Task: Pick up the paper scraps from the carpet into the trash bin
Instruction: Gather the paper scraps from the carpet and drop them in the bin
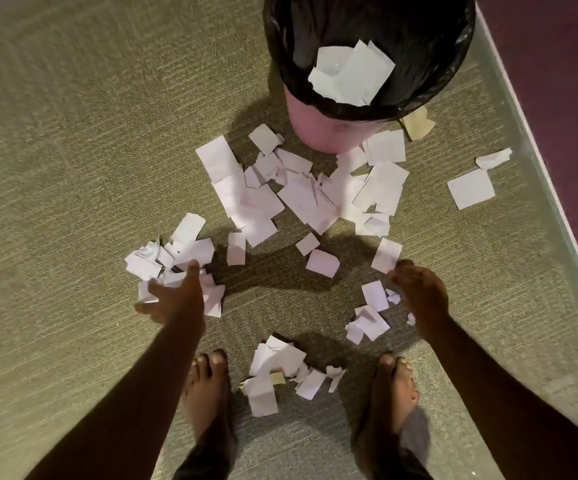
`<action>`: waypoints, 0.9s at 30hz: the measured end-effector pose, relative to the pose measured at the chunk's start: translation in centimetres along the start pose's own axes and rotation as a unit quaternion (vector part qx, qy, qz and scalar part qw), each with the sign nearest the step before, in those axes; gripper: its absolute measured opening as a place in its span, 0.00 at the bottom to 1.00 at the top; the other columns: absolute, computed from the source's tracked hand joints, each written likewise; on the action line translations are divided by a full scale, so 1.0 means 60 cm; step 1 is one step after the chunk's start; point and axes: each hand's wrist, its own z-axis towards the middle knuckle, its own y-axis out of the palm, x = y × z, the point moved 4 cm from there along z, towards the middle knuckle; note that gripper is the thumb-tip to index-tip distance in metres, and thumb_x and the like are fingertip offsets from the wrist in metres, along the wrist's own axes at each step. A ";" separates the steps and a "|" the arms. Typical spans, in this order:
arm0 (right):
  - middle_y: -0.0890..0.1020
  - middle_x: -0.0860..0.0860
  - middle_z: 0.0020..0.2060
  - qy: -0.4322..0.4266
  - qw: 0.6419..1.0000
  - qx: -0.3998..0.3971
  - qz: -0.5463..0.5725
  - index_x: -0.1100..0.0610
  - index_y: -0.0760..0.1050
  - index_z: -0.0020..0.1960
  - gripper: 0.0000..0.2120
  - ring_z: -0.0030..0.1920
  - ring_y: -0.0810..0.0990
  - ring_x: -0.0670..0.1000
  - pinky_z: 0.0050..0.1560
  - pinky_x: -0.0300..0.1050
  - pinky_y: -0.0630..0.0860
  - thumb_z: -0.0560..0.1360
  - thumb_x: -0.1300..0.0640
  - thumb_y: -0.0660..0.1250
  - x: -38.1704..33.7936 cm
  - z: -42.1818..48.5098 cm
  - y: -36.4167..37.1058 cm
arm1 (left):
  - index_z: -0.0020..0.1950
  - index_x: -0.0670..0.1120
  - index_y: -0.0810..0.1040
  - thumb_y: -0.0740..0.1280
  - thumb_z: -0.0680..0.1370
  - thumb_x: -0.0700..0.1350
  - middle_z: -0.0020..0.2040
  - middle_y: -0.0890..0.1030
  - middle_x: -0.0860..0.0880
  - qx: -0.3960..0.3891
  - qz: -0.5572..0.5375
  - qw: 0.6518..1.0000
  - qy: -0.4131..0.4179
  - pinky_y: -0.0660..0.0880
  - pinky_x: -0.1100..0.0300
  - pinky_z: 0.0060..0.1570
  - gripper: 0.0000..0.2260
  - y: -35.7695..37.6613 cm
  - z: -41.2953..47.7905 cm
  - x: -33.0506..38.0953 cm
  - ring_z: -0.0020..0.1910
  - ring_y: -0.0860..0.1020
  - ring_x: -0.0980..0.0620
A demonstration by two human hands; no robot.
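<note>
White paper scraps (pixel 301 192) lie scattered over the olive carpet (pixel 72 150) in front of a trash bin (pixel 315 116) lined with a black bag (pixel 401 36). A few scraps (pixel 349 72) lie inside the bin. My left hand (pixel 173 296) hovers with spread fingers over a heap of scraps (pixel 169 254) at the left. My right hand (pixel 419 289) reaches down beside loose scraps (pixel 372 313) at the right, fingers loosely curled, holding nothing that I can see. More scraps (pixel 273 368) lie between my bare feet.
A tan scrap (pixel 419 124) sits beside the bin. Two scraps (pixel 471 188) lie apart at the right near a pale baseboard (pixel 540 161) and a purple wall. My bare feet (pixel 207 386) stand at the bottom. Open carpet spreads to the left.
</note>
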 end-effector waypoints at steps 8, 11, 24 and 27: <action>0.83 0.62 0.59 0.030 0.982 0.114 -0.150 0.56 0.77 0.67 0.28 0.65 0.78 0.66 0.69 0.63 0.75 0.75 0.41 0.77 0.162 0.027 -0.032 | 0.87 0.59 0.53 0.77 0.71 0.70 0.87 0.38 0.39 -0.034 -0.044 0.998 -0.025 0.65 0.35 0.79 0.52 0.001 0.075 -0.078 0.85 0.55 0.34; 0.82 0.66 0.61 0.014 0.975 0.136 -0.177 0.60 0.74 0.69 0.32 0.65 0.77 0.68 0.68 0.62 0.75 0.76 0.39 0.76 0.176 0.017 -0.006 | 0.79 0.54 0.65 0.79 0.73 0.65 0.82 0.54 0.39 -0.040 -0.047 0.997 0.047 0.80 0.49 0.59 0.41 0.024 0.054 -0.078 0.78 0.66 0.37; 0.78 0.62 0.66 -0.039 0.993 0.093 -0.063 0.57 0.73 0.74 0.33 0.66 0.77 0.61 0.67 0.55 0.76 0.75 0.44 0.78 0.085 -0.067 0.190 | 0.85 0.51 0.64 0.73 0.80 0.61 0.81 0.68 0.40 -0.100 -0.023 0.975 0.199 0.76 0.41 0.71 0.37 0.116 -0.079 -0.054 0.76 0.73 0.39; 0.82 0.61 0.65 -0.065 0.990 0.111 -0.056 0.61 0.74 0.74 0.32 0.66 0.80 0.60 0.69 0.57 0.76 0.76 0.48 0.78 0.089 -0.096 0.185 | 0.82 0.54 0.65 0.67 0.81 0.66 0.74 0.77 0.42 -0.077 0.027 0.986 0.147 0.78 0.37 0.69 0.33 0.084 -0.086 -0.115 0.71 0.78 0.39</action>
